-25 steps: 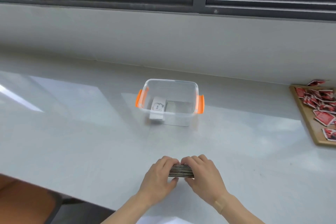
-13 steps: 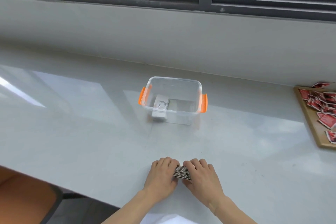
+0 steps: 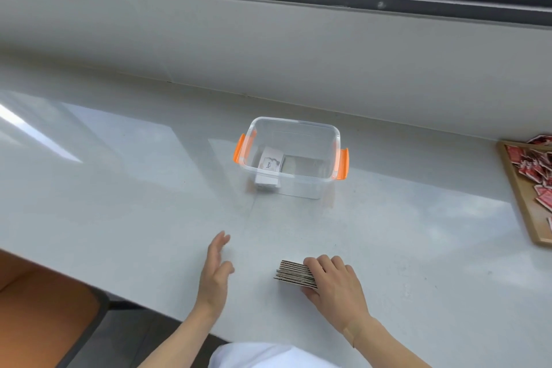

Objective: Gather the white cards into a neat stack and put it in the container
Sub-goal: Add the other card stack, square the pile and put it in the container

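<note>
On the near part of the pale grey glossy bench lies one squared-up stack of cards, seen edge-on as thin dark and light stripes. Two bare hands are in view. The right hand grips the right end of that stack, fingers curled over its top and thumb tucked under the near side, the wrist coming in from the lower right. The left hand is well apart from the stack, to its left; it is open and holds nothing, fingers straight and pointing away toward the far side, thumb spread to the right.

Farther back, at mid-bench, stands one clear rectangular plastic container with two orange latch handles, one on its left end and one on its right end. Inside, against its left wall, sits one small stack of white cards; the top card bears the printed word "love", turned sideways.

At the far right edge rests one wooden tray, cut off by the frame, heaped with many red-and-white packets too jumbled to count; any print on them is too small to read.
</note>
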A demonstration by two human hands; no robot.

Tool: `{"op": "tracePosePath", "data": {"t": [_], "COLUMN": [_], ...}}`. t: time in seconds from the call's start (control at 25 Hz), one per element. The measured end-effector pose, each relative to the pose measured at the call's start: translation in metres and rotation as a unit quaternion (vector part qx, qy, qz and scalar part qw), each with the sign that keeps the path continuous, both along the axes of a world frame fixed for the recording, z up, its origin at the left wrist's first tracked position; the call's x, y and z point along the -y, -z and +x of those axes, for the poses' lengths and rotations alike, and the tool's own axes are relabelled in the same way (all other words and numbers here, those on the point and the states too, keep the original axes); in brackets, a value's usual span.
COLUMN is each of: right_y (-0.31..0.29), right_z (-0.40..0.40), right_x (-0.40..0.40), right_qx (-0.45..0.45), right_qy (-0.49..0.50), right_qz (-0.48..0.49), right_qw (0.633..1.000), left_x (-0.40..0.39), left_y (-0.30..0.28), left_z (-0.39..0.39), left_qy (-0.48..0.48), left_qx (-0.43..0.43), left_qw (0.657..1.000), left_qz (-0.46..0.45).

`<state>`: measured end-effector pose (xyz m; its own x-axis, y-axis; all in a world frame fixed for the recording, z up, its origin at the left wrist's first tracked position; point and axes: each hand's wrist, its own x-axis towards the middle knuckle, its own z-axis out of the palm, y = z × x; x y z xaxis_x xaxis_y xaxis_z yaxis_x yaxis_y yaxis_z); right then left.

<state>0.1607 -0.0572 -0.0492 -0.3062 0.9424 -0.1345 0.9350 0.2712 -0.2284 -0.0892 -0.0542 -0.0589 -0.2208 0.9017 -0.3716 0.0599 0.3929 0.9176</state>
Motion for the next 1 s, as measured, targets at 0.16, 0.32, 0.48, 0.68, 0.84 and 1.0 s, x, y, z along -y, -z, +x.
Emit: {"op": "tracePosePath", "data": {"t": [0.16, 0.32, 0.48, 0.68, 0.84, 1.0], "right_y": [-0.001, -0.004, -0.003, -0.002, 0.001, 0.005], "right_z": [-0.002, -0.004, -0.003, -0.004, -0.001, -0.001], "right_x": [-0.001, 0.0, 0.001, 0.0, -0.001, 0.0], "right_qx": [0.006, 0.014, 0.014, 0.009, 0.001, -0.013], "right_qy": [0.005, 0.014, 0.016, 0.027, 0.037, 0.046], "right_qz": [-0.001, 0.001, 0.008, 0.015, 0.027, 0.04], "right_qw": [1.0, 1.0, 1.0, 0.999, 0.999, 0.998], "left_x": [-0.006, -0.001, -0.009, -0.015, -0.013, -0.012], "left_y": [-0.012, -0.014, -0.014, -0.017, -0.016, -0.015], "left_z": [0.036, 0.098, 0.078, 0.095, 0.112, 0.102], "left_qy": [-0.053, 0.099, 0.075, 0.04, 0.166, 0.242], "left_qx": [0.085, 0.146, 0.148, 0.129, 0.096, -0.006], "left_qw": [0.995, 0.983, 0.985, 0.99, 0.979, 0.97], "left_qz": [0.004, -0.045, -0.042, -0.028, -0.065, -0.024]}}
